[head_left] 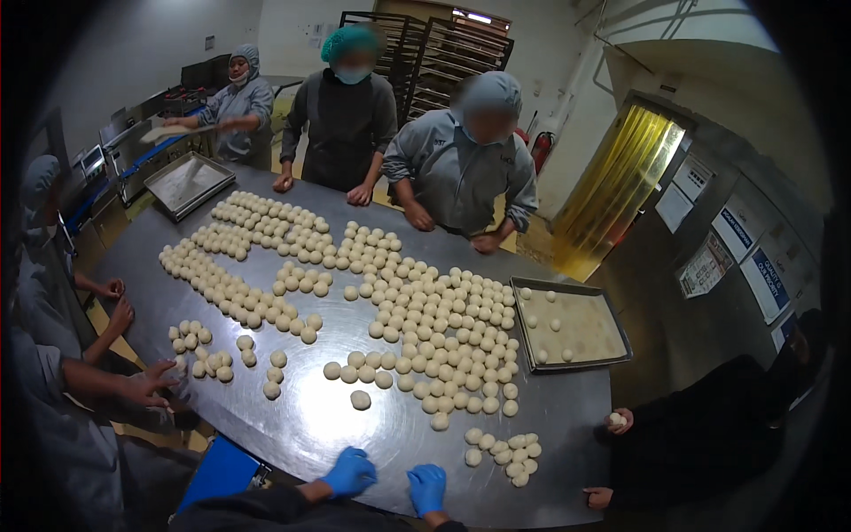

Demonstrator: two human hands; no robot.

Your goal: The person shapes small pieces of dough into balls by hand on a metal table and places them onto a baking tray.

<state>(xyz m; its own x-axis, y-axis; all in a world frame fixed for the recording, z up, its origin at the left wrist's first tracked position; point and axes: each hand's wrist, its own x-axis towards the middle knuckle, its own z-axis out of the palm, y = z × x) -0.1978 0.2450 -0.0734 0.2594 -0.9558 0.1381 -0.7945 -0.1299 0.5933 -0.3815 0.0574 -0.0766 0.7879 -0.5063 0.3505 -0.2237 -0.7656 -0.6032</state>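
My left hand (351,473), in a blue glove, rests on the near edge of the steel table (310,430). Beside it to the right, apart from it, lies my right hand (427,488), gloved the same. The fingers of both look curled in; whatever is beneath them, if anything, is hidden. Beyond my left hand sits a lone ball of dough (360,400), touched by neither hand. Farther off, many round pale dough balls (425,324) stand in crowded rows. A smaller cluster of dough balls (503,454) lies to the right of my right hand.
A tray (576,326) with several dough balls is at the table's right; another metal tray (189,184) stands far left. Co-workers stand around the table. One co-worker's hand (149,387) reaches toward balls at left; another's hand (619,420) at right holds dough. Racks (456,66) stand behind.
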